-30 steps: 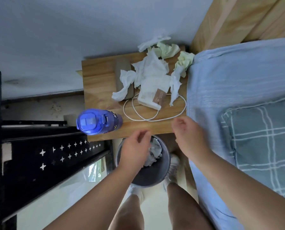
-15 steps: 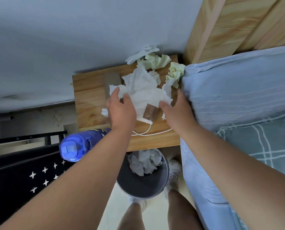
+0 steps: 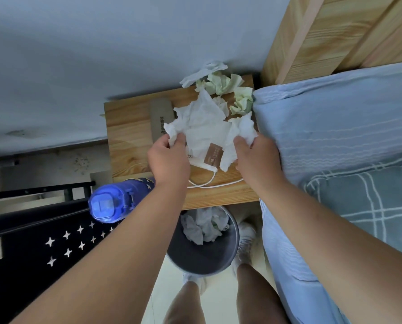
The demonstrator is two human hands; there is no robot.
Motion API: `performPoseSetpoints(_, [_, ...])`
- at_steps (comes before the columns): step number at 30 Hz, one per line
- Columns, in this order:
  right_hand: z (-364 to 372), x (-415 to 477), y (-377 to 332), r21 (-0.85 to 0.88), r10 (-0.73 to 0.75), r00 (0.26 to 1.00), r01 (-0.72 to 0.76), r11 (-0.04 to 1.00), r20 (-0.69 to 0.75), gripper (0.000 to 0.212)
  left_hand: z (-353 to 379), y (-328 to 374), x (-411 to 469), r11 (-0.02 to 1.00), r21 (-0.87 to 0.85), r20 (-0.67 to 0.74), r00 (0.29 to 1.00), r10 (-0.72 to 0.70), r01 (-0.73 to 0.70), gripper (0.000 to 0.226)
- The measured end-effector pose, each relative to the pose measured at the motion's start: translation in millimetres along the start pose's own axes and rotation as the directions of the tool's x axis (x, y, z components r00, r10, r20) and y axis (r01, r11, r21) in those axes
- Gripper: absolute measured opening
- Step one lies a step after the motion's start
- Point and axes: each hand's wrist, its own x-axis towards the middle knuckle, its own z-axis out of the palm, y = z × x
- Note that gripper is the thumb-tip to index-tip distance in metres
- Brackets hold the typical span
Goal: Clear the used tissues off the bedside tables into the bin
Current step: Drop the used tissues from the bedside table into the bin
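Tissues (image 3: 202, 120) all over our wooden bedside table (image 3: 127, 136). The crumpled white heap stretches sideways between our hands, with its peak pointing at the wall. Our left hand (image 3: 168, 157) pinches the heap's left corner. Our right hand (image 3: 257, 157) grips a wrinkled white strip (image 3: 232, 141) whose length runs toward the table's near edge. Pale green wads (image 3: 223, 84) sit balled up at the back by the wall. The soft paper half covers a flat white box (image 3: 198, 163) with a looped cable (image 3: 212, 177). Our round grey bin (image 3: 195, 258) on the floor below the table's near edge holds more crumpled white ones.
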Motion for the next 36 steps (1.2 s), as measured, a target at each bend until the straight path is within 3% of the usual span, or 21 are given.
performPoseSetpoints(4, [-6.1, -25.9, -13.4, 0.005, -0.021, 0.999, 0.021, 1.000, -0.029, 0.037, -16.9, -1.2, -34.4, 0.999, -0.023, 0.103, 0.994, 0.041, -0.039, 0.049])
performPoseSetpoints(8, [-4.4, -68.7, -9.1, 0.010, 0.005, 1.000, -0.005, 1.000, 0.011, 0.055, -41.5, -28.6, -75.2, 1.000, -0.016, 0.193, 0.981, 0.013, -0.010, 0.049])
performPoseSetpoints(11, [2.0, -105.5, 13.2, -0.061, 0.056, 0.995, -0.051, 0.997, 0.086, 0.051, -62.7, -69.2, -94.7, 0.998, 0.060, 0.272, 0.962, -0.019, 0.003, 0.045])
performPoseSetpoints(16, [30.0, -149.8, 76.0, -0.178, 0.129, 0.980, -0.102, 0.979, 0.150, 0.039, -89.0, -149.0, -97.5, 0.970, 0.185, 0.264, 0.943, -0.202, 0.156, 0.045])
performPoseSetpoints(23, [83.9, -146.1, 166.6, -0.401, 0.290, 0.925, -0.175, 0.899, 0.247, 0.039, -96.4, -237.7, -67.2, 0.907, 0.354, 0.339, 0.873, -0.351, 0.227, 0.039])
performPoseSetpoints(26, [103.6, -134.7, 192.6, -0.470, 0.317, 0.888, -0.135, 0.872, 0.333, 0.022, -89.8, -259.8, -49.3, 0.888, 0.407, 0.367, 0.852, -0.373, 0.214, 0.031])
performPoseSetpoints(30, [117.5, -128.8, 208.5, -0.470, 0.347, 0.868, -0.154, 0.869, 0.356, 0.035, -81.7, -279.8, -37.5, 0.863, 0.402, 0.378, 0.804, -0.459, 0.305, 0.009])
performPoseSetpoints(32, [117.4, -128.2, 208.5, -0.469, 0.343, 0.870, -0.152, 0.870, 0.355, 0.030, -80.8, -279.9, -37.1, 0.853, 0.375, 0.366, 0.788, -0.496, 0.363, 0.012])
performPoseSetpoints(36, [99.4, -132.1, 187.2, -0.422, 0.297, 0.899, -0.145, 0.895, 0.322, 0.024, -83.7, -256.1, -47.5, 0.879, 0.338, 0.355, 0.819, -0.451, 0.337, 0.024])
